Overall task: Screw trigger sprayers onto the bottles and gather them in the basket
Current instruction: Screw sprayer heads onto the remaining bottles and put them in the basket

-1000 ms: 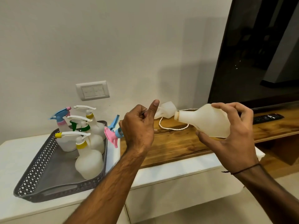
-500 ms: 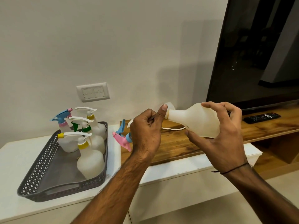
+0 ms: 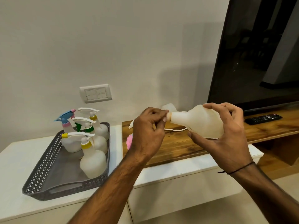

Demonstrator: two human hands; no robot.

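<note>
My right hand grips a white plastic bottle tilted on its side, neck pointing left. My left hand is closed around a trigger sprayer and its fingertips meet the bottle's open neck. Only the sprayer's pink trigger and a white tip show past my hand; its collar is hidden. A grey perforated basket at the left holds several bottles standing upright with sprayers fitted: yellow, green and pink collars.
The basket sits on a white cabinet top. A wooden shelf lies under my hands, with a white cord and a remote control. A large dark TV screen stands at the right. A wall switch plate is behind.
My left hand has carried the sprayer rightward up to the bottle's neck, and my right hand has brought the bottle leftward. The sprayer is now mostly hidden behind my left hand.
</note>
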